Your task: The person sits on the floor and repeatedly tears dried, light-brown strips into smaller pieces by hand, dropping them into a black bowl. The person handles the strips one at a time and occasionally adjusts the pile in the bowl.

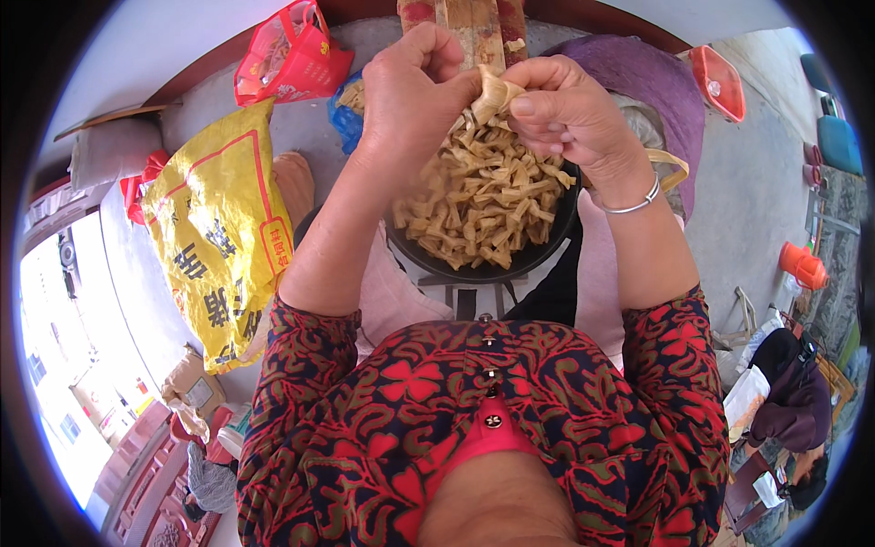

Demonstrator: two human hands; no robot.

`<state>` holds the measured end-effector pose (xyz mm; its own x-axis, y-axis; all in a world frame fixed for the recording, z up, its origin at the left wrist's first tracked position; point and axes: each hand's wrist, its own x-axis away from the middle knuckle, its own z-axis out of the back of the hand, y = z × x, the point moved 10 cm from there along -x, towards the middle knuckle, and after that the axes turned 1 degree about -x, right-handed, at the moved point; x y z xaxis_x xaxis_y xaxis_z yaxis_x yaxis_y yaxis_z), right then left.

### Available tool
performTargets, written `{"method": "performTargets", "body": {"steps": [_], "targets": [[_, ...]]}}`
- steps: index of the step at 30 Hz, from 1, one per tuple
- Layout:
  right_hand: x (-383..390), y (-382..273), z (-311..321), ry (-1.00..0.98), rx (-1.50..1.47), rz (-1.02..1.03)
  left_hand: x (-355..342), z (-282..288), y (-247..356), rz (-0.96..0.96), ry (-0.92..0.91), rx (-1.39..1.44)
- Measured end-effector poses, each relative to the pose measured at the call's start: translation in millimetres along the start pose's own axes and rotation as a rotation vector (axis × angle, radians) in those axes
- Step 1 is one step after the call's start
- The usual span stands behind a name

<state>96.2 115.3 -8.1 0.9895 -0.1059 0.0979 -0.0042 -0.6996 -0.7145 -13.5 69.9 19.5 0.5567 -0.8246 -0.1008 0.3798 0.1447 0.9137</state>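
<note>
Both my hands are raised over a round dark pan (509, 271) heaped with tan, crinkled dried pieces (474, 201). My left hand (419, 87) pinches the left side of a pale tan folded piece (492, 91) with thumb and bent fingers. Against that same piece's right side, my right hand (565, 114) presses thumb and forefinger, its other fingers curled below. A silver bangle circles my right wrist. The pan's upper part is partly hidden behind my hands and forearms.
A yellow sack (205, 237), a red bag (283, 68) and a blue plastic bag (346, 128) lie leftward. Behind the pan stands a wooden board (456, 23). Rightward are a purple sack (663, 114), a red basin (715, 82), an orange container (802, 269) and piled clothing (788, 392).
</note>
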Motion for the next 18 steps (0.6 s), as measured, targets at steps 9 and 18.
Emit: {"method": "performTargets", "body": {"steps": [9, 18], "targets": [[-1, -18, 6, 0.255, 0.352, 0.176, 10, -21, 18, -0.158, -0.358, 0.277], [18, -53, 6, 0.278, 0.526, 0.390, 18, -24, 24, 0.180, -0.653, 1.225]]}}
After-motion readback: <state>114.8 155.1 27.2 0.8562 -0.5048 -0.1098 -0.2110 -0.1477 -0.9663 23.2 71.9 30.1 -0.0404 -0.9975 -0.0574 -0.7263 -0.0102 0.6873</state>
